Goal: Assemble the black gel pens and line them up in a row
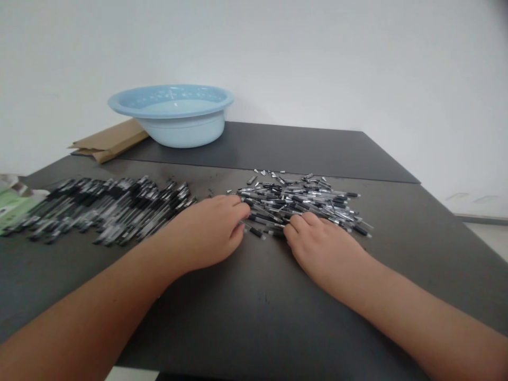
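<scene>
A loose heap of pen parts (301,198), clear barrels with black grips and small silvery tips, lies between and beyond my hands. My left hand (212,230) is at the heap's left edge with thumb and fingers closed. A clear pen barrel with a black grip (256,232) sticks out from its fingertips. My right hand (317,243) reaches onto the heap's near edge, fingers curled down among the parts. What those fingers grip is hidden under the hand. Left of my left hand, many black and clear pens (123,206) lie roughly parallel in a broad row.
A light blue plastic basin (186,129) stands at the back of the dark table (254,317), against the white wall. A flat brown paper bag (113,138) lies beside it, partly under its rim. A green and white package (16,203) sits at the left edge.
</scene>
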Motion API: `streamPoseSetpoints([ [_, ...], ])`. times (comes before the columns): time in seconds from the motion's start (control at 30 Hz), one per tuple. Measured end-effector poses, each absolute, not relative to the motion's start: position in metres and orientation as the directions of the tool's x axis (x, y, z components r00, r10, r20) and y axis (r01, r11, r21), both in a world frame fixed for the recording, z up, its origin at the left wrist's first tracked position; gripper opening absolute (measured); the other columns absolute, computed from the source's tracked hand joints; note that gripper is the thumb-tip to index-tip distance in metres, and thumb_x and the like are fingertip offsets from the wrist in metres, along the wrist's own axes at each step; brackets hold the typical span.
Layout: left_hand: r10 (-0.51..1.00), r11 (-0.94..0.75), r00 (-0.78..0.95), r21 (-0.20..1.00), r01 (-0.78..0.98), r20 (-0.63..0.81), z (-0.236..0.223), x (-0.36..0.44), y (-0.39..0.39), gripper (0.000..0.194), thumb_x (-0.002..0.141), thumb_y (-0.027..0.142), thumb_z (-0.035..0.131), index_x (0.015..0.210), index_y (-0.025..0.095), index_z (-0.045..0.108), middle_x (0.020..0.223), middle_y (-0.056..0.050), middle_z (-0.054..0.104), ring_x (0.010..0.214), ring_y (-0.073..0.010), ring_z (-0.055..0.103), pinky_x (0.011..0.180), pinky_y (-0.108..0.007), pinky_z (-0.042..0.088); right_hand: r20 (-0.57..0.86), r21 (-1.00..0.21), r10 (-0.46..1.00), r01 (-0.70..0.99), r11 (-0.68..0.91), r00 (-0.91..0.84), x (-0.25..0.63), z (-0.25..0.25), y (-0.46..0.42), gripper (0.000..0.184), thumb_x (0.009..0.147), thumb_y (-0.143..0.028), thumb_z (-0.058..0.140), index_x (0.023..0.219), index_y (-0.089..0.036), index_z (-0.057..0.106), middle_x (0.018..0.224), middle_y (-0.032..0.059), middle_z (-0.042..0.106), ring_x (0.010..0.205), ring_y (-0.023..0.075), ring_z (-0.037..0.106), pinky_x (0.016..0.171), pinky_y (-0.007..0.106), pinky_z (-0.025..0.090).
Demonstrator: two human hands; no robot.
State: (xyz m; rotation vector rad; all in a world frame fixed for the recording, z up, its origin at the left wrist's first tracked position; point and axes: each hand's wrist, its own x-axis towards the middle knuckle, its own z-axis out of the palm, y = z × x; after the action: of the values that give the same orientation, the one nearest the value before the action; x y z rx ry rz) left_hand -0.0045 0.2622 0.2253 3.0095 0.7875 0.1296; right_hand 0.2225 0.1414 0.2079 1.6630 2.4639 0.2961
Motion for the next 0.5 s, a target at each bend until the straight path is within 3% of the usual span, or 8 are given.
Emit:
streamPoseSetpoints([
  [0.1, 0.447, -0.893, 0.895, 0.056, 0.446, 0.006, 0.22, 0.0, 0.258, 0.013, 0.1, 0.029, 0.057, 0.097, 0.021, 0.067, 0.103, -0.008, 0.069, 0.097, -0.0268, 0.065, 0.09, -0.04, 0.05, -0.035, 0.25, 0.931, 0.899, 0.359, -0.363, 0.231, 0.206, 0.141, 0.014, 0.102, -0.016, 0.055, 0.102, -0.016, 0.069, 0.1, 0.0135, 0.068, 0.091, 0.032, 0.062, 0.074, 0.042, 0.048],
  [0.27, 0.427, -0.903, 0.904, 0.05, 0.428, -0.028, 0.212, 0.002, 0.261, 0.011, 0.102, 0.024, 0.058, 0.097, 0.022, 0.067, 0.102, -0.006, 0.072, 0.094, -0.0256, 0.066, 0.087, -0.038, 0.049, -0.035, 0.232, 0.92, 0.892, 0.388, -0.391, 0.242, 0.203, 0.142, 0.016, 0.103, -0.018, 0.054, 0.103, -0.015, 0.069, 0.098, 0.0138, 0.068, 0.089, 0.0316, 0.062, 0.076, 0.042, 0.049],
  [0.5, 0.455, -0.888, 0.889, 0.054, 0.457, -0.048, 0.217, 0.008, 0.256, 0.017, 0.101, 0.02, 0.053, 0.103, 0.019, 0.07, 0.105, -0.009, 0.073, 0.097, -0.0276, 0.067, 0.09, -0.041, 0.049, -0.099, 0.234, 0.94, 0.911, 0.34, -0.326, 0.244, 0.213, 0.135, 0.013, 0.095, -0.011, 0.061, 0.101, -0.014, 0.072, 0.097, 0.0147, 0.071, 0.087, 0.0321, 0.066, 0.074, 0.043, 0.052],
])
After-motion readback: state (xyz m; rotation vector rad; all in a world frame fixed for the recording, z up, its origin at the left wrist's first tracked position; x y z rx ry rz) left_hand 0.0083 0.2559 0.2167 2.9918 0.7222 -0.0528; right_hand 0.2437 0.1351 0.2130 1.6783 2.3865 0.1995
